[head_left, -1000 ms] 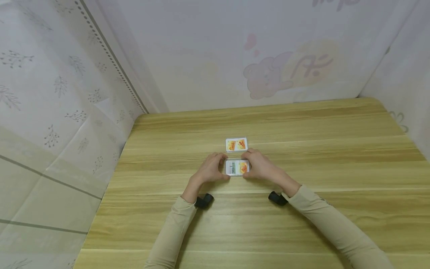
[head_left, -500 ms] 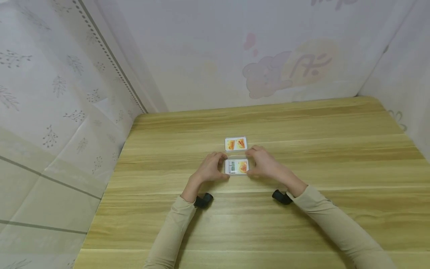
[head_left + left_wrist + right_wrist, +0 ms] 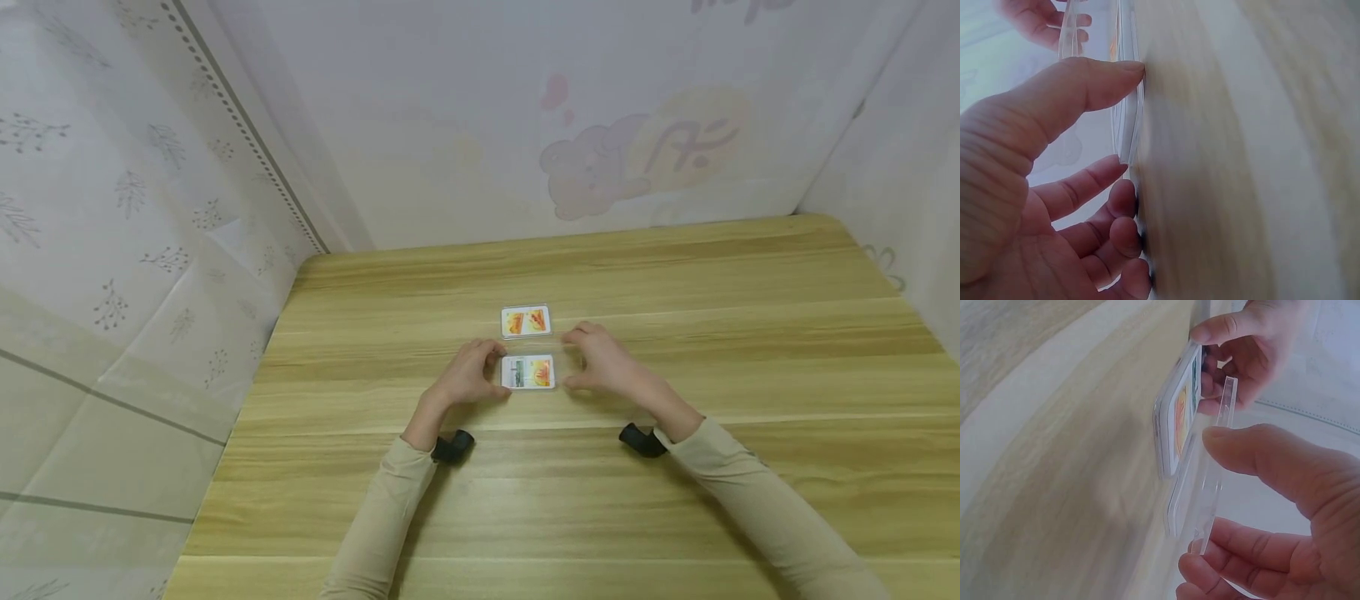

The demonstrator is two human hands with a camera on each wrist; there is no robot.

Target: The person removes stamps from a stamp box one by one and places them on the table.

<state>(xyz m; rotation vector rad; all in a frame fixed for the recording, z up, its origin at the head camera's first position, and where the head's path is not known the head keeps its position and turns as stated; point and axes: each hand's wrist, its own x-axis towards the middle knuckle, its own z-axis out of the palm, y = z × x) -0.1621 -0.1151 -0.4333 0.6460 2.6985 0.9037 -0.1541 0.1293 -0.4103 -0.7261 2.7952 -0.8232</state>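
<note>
A flat clear box of picture cards [image 3: 528, 372] lies on the wooden table, its top card printed with a green-grey picture and an orange one. My left hand [image 3: 471, 372] grips its left end, thumb at the near edge and index finger at the far edge; the box edge [image 3: 1127, 125] shows between them in the left wrist view. Raised above the box, a clear plastic lid [image 3: 1210, 487] is pinched by my right hand [image 3: 609, 365] between thumb and fingers. In the left wrist view the lid [image 3: 1069, 31] stands apart from the box.
A second flat clear box [image 3: 526, 321] with orange pictures lies just beyond the first. Black wrist-camera mounts [image 3: 454, 447] sit under both wrists. The wooden table [image 3: 375, 517] meets patterned cloth walls [image 3: 450, 125] at the back and left.
My right hand has moved right and up, away from the box's right end, taking the clear lid off the cards. The left hand has kept its grip in place.
</note>
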